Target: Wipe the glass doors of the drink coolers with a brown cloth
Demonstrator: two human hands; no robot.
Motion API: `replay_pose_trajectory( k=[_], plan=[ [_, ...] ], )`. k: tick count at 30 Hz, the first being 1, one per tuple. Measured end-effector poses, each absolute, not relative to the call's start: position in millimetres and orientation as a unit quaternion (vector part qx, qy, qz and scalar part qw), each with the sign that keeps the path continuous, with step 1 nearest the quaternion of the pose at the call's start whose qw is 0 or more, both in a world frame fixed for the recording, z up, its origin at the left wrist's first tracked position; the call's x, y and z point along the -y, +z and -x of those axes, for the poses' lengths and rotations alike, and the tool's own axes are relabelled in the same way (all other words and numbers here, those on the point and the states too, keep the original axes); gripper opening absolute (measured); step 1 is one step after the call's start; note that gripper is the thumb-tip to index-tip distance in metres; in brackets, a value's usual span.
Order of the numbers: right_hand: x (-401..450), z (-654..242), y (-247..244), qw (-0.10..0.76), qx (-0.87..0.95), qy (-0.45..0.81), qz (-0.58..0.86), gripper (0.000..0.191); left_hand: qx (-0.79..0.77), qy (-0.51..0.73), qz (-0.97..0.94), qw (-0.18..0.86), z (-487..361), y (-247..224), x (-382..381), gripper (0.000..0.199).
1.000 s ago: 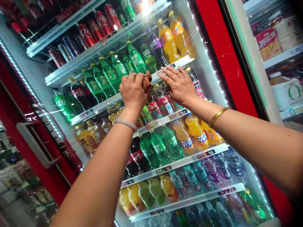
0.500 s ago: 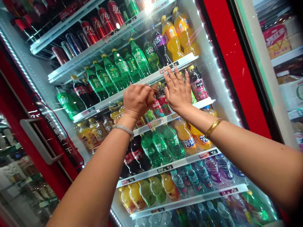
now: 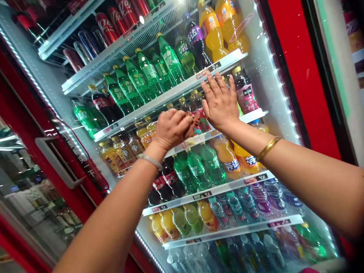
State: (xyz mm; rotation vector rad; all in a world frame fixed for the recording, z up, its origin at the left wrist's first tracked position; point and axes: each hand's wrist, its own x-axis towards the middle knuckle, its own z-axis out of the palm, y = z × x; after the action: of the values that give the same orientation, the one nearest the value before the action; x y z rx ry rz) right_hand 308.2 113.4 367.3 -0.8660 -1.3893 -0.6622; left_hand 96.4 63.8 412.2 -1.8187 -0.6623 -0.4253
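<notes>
My left hand [image 3: 172, 128], with a pale bangle at its wrist, is closed around what looks like a crumpled brown cloth [image 3: 194, 123]. Most of the cloth is hidden by the fingers. It is held up against the glass door [image 3: 241, 28] of a drinks cooler. To its right, my right hand [image 3: 220, 101] lies flat on the glass with its fingers spread, a gold bangle [image 3: 269, 148] on that arm. Behind the glass, green soda bottles [image 3: 148, 72] and orange soda bottles [image 3: 212, 28] stand on tilted-looking shelves.
A red door frame [image 3: 301, 76] runs down the right side. At the left, a grey door handle [image 3: 58, 163] sticks out from another red frame. Lower shelves hold yellow juice bottles [image 3: 167, 223] and water bottles [image 3: 236, 204] behind price strips [image 3: 207, 195].
My left hand has shifted slightly right and down across the glass, and more of the brown cloth shows. My right hand stays flat. The view has turned a little.
</notes>
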Motion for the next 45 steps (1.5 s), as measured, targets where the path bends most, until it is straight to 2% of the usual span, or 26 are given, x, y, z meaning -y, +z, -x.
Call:
replay_pose_trajectory(
  k=[1,4,7,10,13,15,17,19,22,24,26,29,31,35,37,39,42,45],
  plan=[
    [-114,-308,367,0.636,0.606,-0.289,0.381,0.064,0.293,-0.208,0.757,0.545,-91,429,-66,0.023],
    [-117,-309,367,0.637,0.605,-0.29,0.379,0.066,0.361,-0.411,0.639,0.541,-83,461,-74,0.026],
    [-117,-310,367,0.635,0.605,-0.291,0.382,0.067,0.428,-0.515,0.558,0.491,-94,443,-77,0.034],
    [-114,-311,367,0.634,0.608,-0.291,0.378,0.067,0.41,-0.443,0.645,0.468,-113,391,-71,0.042],
    [-114,-312,368,0.638,0.612,-0.283,0.371,0.068,0.364,-0.339,0.716,0.491,-118,353,-63,0.034],
    [-117,-312,368,0.647,0.611,-0.275,0.363,0.069,0.34,-0.269,0.75,0.5,-110,354,-61,0.029],
    [-122,-313,368,0.656,0.612,-0.272,0.348,0.069,0.341,-0.247,0.76,0.496,-99,374,-62,0.026],
    [-129,-314,367,0.662,0.614,-0.276,0.329,0.07,0.371,-0.305,0.727,0.491,-90,404,-63,0.026],
    [-135,-316,366,0.666,0.61,-0.291,0.316,0.07,0.421,-0.465,0.614,0.48,-94,430,-68,0.033],
    [-134,-316,365,0.663,0.605,-0.303,0.321,0.07,0.425,-0.528,0.561,0.475,-107,422,-72,0.034],
    [-127,-314,364,0.652,0.603,-0.31,0.339,0.069,0.394,-0.525,0.573,0.491,-122,396,-76,0.033],
    [-110,-312,362,0.621,0.609,-0.31,0.383,0.067,0.303,-0.467,0.63,0.542,-134,351,-79,0.027],
    [-102,-311,362,0.607,0.613,-0.308,0.402,0.067,0.234,-0.391,0.684,0.57,-126,339,-79,0.022],
    [-100,-311,362,0.609,0.609,-0.307,0.405,0.066,0.16,-0.22,0.784,0.558,-90,371,-78,0.021],
    [-103,-311,361,0.608,0.606,-0.31,0.41,0.065,0.19,-0.254,0.766,0.559,-78,394,-79,0.023],
    [-105,-310,361,0.595,0.615,-0.325,0.403,0.065,0.243,-0.364,0.704,0.559,-81,405,-82,0.029],
    [-104,-306,358,0.538,0.678,-0.362,0.346,0.06,0.309,-0.513,0.598,0.533,-106,394,-83,0.039],
    [-100,-297,351,0.507,0.719,-0.355,0.315,0.058,0.326,-0.51,0.603,0.519,-130,369,-80,0.033]
  ],
)
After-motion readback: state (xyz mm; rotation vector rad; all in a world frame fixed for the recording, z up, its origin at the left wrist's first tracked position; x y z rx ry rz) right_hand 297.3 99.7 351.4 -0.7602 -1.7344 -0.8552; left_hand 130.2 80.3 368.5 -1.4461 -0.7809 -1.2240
